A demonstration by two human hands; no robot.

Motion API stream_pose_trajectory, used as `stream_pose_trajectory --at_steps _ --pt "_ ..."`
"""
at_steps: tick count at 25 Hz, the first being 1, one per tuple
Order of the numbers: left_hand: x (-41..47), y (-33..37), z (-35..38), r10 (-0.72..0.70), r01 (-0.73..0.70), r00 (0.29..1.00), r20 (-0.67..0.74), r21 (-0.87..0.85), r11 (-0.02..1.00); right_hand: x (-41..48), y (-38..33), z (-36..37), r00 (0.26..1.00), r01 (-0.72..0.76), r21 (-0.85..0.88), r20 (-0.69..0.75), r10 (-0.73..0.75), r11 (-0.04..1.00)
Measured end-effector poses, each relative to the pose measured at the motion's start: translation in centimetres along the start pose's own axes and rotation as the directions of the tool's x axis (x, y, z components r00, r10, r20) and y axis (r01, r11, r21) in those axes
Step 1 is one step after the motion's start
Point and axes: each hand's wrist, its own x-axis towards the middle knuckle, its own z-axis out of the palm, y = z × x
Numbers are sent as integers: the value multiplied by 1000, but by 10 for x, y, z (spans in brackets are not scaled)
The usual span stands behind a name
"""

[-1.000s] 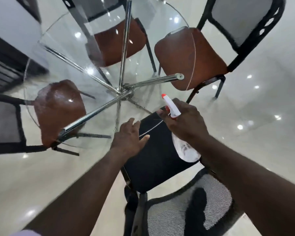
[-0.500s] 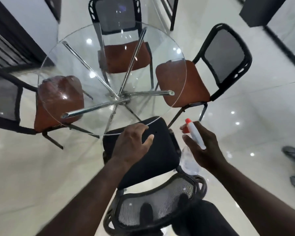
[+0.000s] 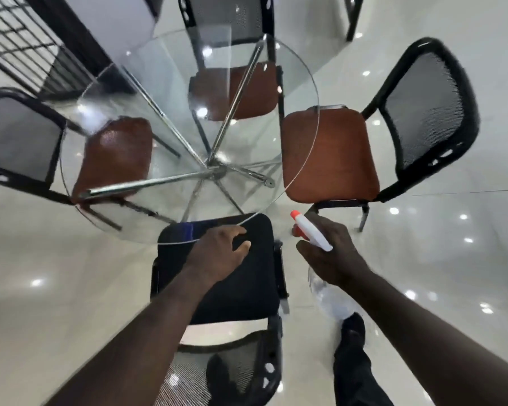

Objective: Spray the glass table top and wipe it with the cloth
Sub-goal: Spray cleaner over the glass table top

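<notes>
The round glass table top (image 3: 302,159) stands on crossed chrome legs (image 3: 214,168) ahead of me. My right hand (image 3: 332,259) grips a spray bottle (image 3: 313,234) with a white head and an orange nozzle. Its clear body (image 3: 329,291) hangs below the hand. The bottle is off the table, just right of the near rim, and the nozzle points up and left. My left hand (image 3: 220,253) lies with relaxed fingers over a black chair seat (image 3: 247,288) at the table's near rim. I see no cloth plainly.
Brown-seated chairs with black mesh backs stand at the left (image 3: 115,153), far side (image 3: 238,89) and right (image 3: 329,153) of the table. The black chair's mesh back (image 3: 232,373) is right below me. My shoe (image 3: 354,329) is on the glossy white floor. A dark grille (image 3: 18,39) stands at the far left.
I have drawn back from the table. My right hand has pulled the bottle off the glass to the right. My left hand has come back from the glass to the near rim.
</notes>
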Motion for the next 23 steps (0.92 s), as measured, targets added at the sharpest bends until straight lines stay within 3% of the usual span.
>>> stream_pose_trajectory --at_steps 5,11,14,20,23 --pt "-26 36 29 -217 216 976 -5 -28 976 50 24 -27 978 108 -70 186 -93 992" --pt "2 33 32 -346 338 932 -108 -90 937 109 31 -6 939 204 -197 315 -136 959" --pt "26 20 41 -381 367 916 -125 -121 922 136 42 11 918 230 -247 376 -125 941" --pt "59 -9 58 -397 393 905 -155 -59 918 151 57 38 773 375 -161 598 -212 913" --pt "76 -6 60 -340 340 930 -139 -20 940 158 77 20 817 398 -197 520 -249 896"
